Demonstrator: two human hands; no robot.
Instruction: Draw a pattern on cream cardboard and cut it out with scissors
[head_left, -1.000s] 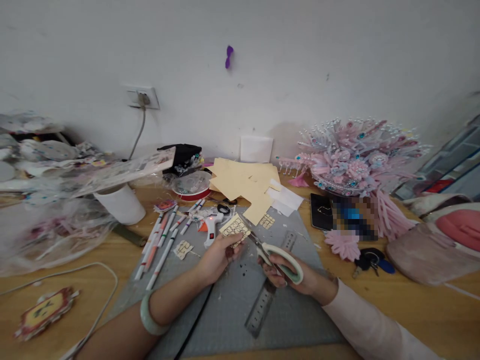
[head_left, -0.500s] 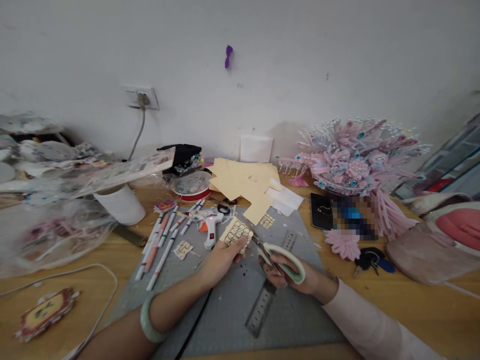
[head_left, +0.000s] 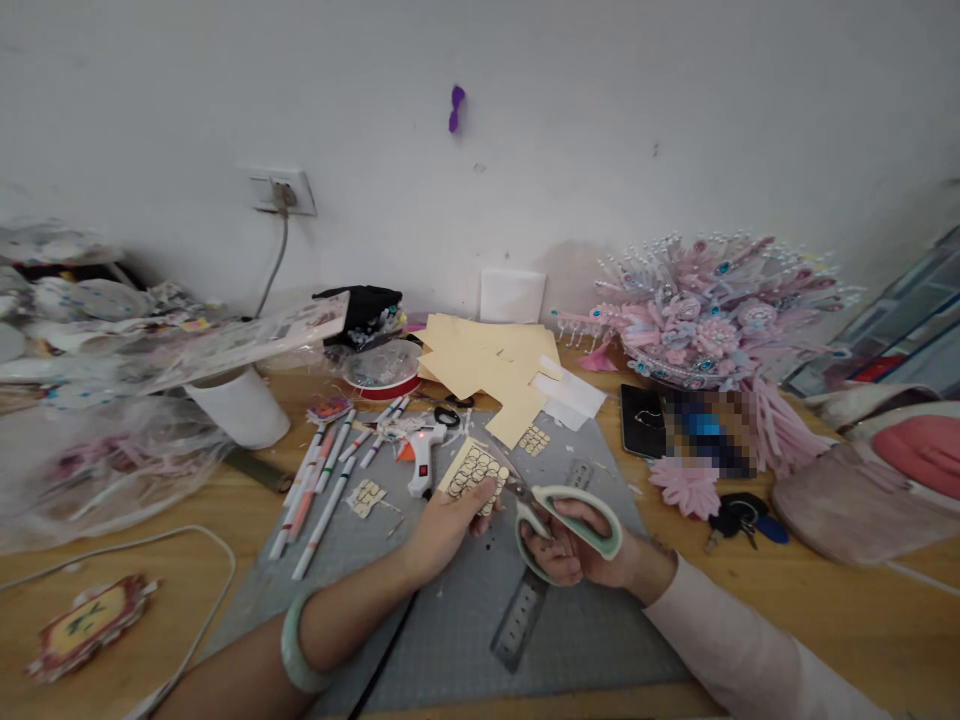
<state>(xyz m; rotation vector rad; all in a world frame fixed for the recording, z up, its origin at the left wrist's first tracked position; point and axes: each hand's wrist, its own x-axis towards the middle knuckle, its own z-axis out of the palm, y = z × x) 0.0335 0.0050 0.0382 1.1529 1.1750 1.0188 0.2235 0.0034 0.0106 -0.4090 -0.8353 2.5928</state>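
Between thumb and fingers, my left hand (head_left: 442,528) pinches a cream card (head_left: 474,472) covered in black-outlined rounded shapes. My right hand (head_left: 581,545) has its fingers through the white and pale-green handles of a pair of scissors (head_left: 571,520). The scissor handles are spread apart, and the blades reach the card's right edge. Both hands are above a grey cutting mat (head_left: 585,640). A clear ruler (head_left: 519,620) lies on the mat under the scissors. Beyond the card rests a small patterned cut-out (head_left: 534,440), and another patterned scrap (head_left: 367,498) lies to the left.
A white glue gun (head_left: 424,460) and several markers (head_left: 322,520) lie left of the hands. Cream card sheets (head_left: 487,360) are behind. At right are a pink beaded headdress (head_left: 697,325), keys (head_left: 739,520) and a black phone-like slab (head_left: 642,420). A white cup (head_left: 240,410) stands at left.
The scissor handles have spread wider, and my right hand has shifted slightly right and down. The card has tilted a little in my left hand.
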